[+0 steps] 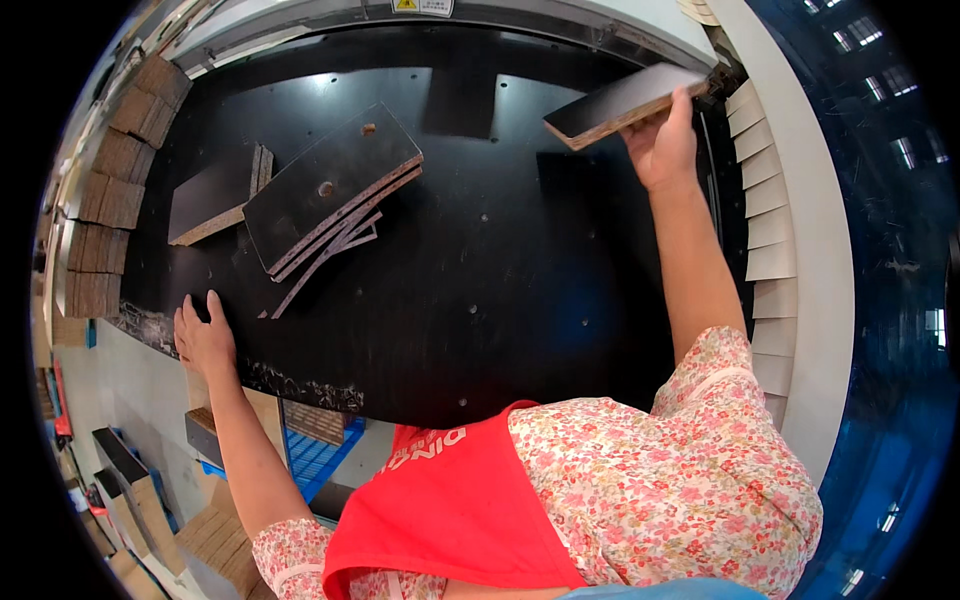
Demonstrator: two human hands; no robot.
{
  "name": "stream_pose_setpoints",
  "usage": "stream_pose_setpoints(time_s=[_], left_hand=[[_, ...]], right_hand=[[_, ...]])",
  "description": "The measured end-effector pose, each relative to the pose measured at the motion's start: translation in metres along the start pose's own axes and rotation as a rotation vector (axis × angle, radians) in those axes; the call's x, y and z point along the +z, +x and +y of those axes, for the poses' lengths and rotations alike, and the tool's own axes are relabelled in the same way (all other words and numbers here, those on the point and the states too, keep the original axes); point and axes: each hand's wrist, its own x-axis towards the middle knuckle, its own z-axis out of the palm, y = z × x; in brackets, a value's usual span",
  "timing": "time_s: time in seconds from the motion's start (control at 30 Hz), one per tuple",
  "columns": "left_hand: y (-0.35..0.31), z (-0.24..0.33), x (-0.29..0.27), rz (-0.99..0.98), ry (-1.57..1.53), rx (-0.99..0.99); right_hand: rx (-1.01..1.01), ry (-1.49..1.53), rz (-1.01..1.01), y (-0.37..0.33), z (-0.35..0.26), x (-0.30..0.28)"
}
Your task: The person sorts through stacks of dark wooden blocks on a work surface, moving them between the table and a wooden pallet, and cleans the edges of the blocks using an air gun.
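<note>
At the far right of the black work table (470, 255), my right hand (664, 150) grips a dark-faced particleboard piece (622, 102) by its near side, tilted and lifted off the surface. My left hand (207, 337) is at the table's left edge, fingers apart, holding nothing. Whether its fingertips touch the table I cannot tell. Beyond that hand lie a larger dark board (335, 180) with two round marks and, partly against it, a smaller dark board (212, 198). Narrow offcut strips (335, 248) fan out along the larger board's near edge.
Stacks of cut particleboard (108, 195) line the table's left side. A pale machine beam (640, 28) crosses the far edge. Overlapping white flaps (768, 240) run along the right. Below the near left edge are a blue pallet (318, 455) and more stacked boards (220, 540).
</note>
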Motion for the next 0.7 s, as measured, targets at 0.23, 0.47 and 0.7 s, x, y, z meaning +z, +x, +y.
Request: stream_pose_setpoints(time_s=[0.23, 0.47, 0.7], left_hand=[[-0.003, -0.001, -0.005, -0.046, 0.014, -0.034], [-0.001, 0.001, -0.005, -0.017, 0.023, -0.005], [-0.003, 0.0, -0.003, 0.012, 0.014, 0.009]], right_hand=[[0.194, -0.882, -0.059, -0.021, -0.001, -0.036], [-0.753, -1.944, -0.509, -0.019, 0.03, -0.02], [-0.765, -1.967, -0.168, 0.05, 0.043, -0.038]])
